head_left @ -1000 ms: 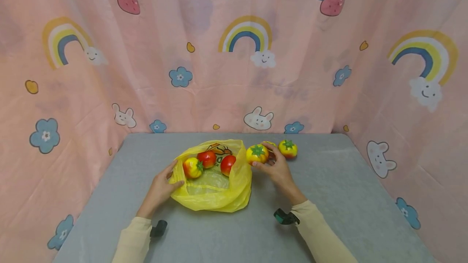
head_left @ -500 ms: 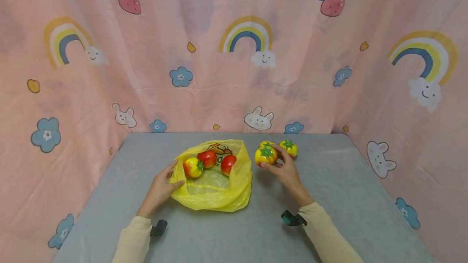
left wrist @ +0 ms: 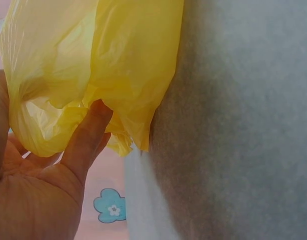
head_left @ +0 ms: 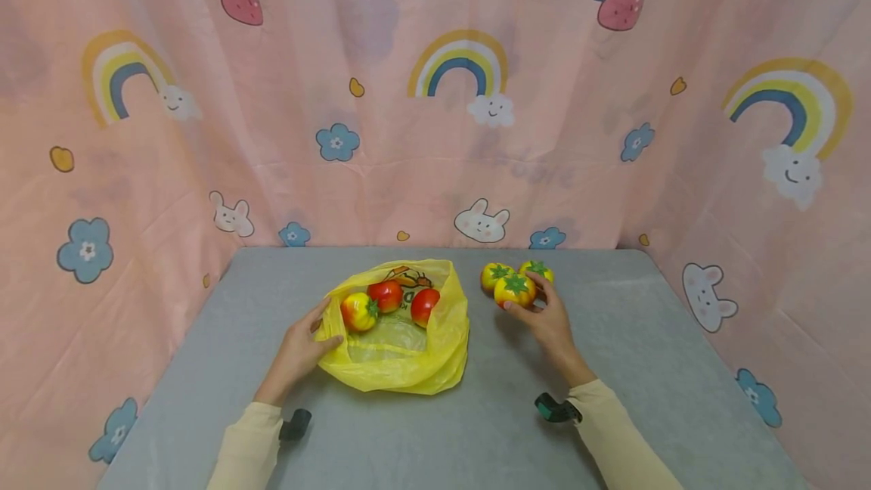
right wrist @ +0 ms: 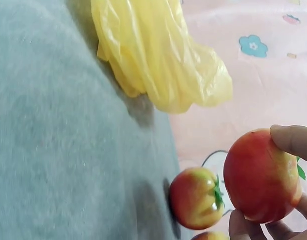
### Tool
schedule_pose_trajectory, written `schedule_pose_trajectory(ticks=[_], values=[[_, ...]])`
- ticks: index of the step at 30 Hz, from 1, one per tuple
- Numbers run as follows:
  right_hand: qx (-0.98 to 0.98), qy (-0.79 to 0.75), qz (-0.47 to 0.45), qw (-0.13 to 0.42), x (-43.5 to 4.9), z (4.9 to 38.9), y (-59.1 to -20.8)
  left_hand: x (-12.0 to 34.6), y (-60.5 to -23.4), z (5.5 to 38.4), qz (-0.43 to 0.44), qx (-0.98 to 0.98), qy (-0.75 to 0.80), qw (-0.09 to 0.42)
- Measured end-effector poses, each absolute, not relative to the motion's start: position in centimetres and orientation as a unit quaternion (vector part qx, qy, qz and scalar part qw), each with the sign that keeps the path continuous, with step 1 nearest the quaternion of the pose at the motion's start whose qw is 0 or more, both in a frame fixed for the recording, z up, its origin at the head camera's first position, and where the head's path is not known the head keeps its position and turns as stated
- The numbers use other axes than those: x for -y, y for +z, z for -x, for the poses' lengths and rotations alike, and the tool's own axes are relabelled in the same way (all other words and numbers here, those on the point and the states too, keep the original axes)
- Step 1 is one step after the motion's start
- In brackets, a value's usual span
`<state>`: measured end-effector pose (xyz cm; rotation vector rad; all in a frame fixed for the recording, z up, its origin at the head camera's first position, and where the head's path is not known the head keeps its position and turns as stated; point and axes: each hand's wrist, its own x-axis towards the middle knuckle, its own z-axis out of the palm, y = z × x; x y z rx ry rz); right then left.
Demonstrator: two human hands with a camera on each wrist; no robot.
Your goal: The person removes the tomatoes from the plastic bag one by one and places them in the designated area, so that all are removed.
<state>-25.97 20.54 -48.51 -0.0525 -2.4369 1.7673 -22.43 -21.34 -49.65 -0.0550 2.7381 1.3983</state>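
Observation:
A yellow plastic bag (head_left: 395, 373) lies with its mouth wide, and inside it are two red tomatoes (head_left: 385, 296) and a yellow-red tomato (head_left: 358, 313). My left hand (head_left: 299, 350) pinches the bag's left rim; the left wrist view shows thumb and fingers on either side of the film (left wrist: 133, 65). To the right of the bag, my right hand (head_left: 550, 327) grips a yellow-red tomato (head_left: 515, 289) with a green leafy top. In the right wrist view this tomato (right wrist: 261, 177) is held above the table. Just behind it rest two similar tomatoes, one left (head_left: 494, 276) and one right (head_left: 537, 269).
The grey table (head_left: 408, 445) reaches back to a pink printed curtain (head_left: 381, 180), which also hangs along both sides. A dark device is strapped at each wrist, one by the left sleeve (head_left: 296, 425) and one by the right sleeve (head_left: 558, 408).
My right hand has moved to the right, away from the bag, still holding the yellow-red tomato. The left hand and the bag have stayed in place.

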Motion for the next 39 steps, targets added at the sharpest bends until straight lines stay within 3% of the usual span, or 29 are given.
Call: schedule_pose_trajectory(ticks=[39], values=[[0.804, 0.574, 0.102, 0.119, -26.6, 26.9, -51.2, 21.2, -49.7, 22.4, 0.020, -0.891, 0.452, 0.034]])
